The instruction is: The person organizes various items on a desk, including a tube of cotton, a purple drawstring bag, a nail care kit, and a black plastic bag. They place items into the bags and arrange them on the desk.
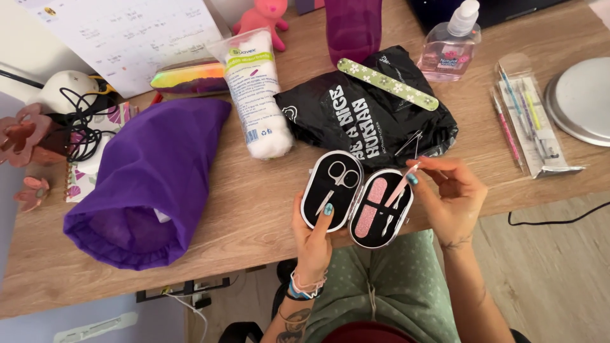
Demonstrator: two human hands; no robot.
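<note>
My left hand [312,240] holds an open oval manicure case [356,198] from below at the desk's front edge. Its left half holds small scissors [338,180]; its right half is pink-lined. With my right hand [448,197] I pinch a thin pink tool [403,183] whose lower end sits in the right half of the case. Behind the case lies a black plastic bag [365,114] with a green flowered nail file [387,84] and small metal tweezers [410,143] on it.
On the wooden desk [254,209]: a purple cloth bag [149,178] at left, a roll of cotton pads [257,95], a sanitizer pump bottle [452,47], a clear packet of thin tools [527,124], a round grey dish [581,98] at right, and a tangled black cable [82,127].
</note>
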